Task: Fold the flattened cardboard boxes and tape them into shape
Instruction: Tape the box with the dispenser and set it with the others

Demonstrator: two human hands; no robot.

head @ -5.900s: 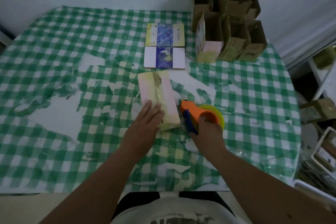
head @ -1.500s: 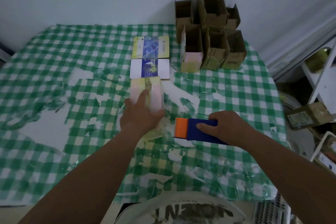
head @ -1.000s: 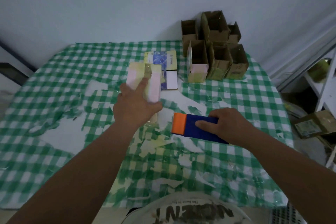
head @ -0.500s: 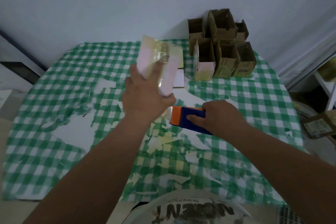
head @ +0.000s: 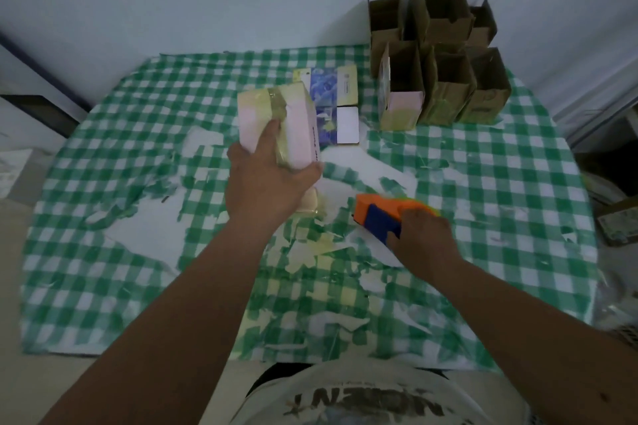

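Above the checked tablecloth (head: 483,190), just short of the flat printed boxes (head: 336,103), the left hand (head: 269,183) holds a taped box (head: 276,124) clear of the table, fingers and thumb curled round its near end so that the far end tilts up and away. A strip of clear tape shows along its upper face, so my judgement is that this box is finished and is being carried toward the stack of brown boxes (head: 445,76) at the far right of the cloth, where folded boxes stand open-topped against the wall. Right of the taped box and nearer the person, the right hand (head: 421,235) wraps its fingers round the blue handle of the tape dispenser (head: 383,214), which rests on the cloth with its orange head pointing toward the flat boxes, probably kept in hand so the next box can be taped without reaching for it again. Compared with half a second ago, the taped box sits lower and closer to the flat boxes, the dispenser has turned so that its green-edged roll shows behind the hand, and the view has tipped down, showing more of the near edge of the cloth.
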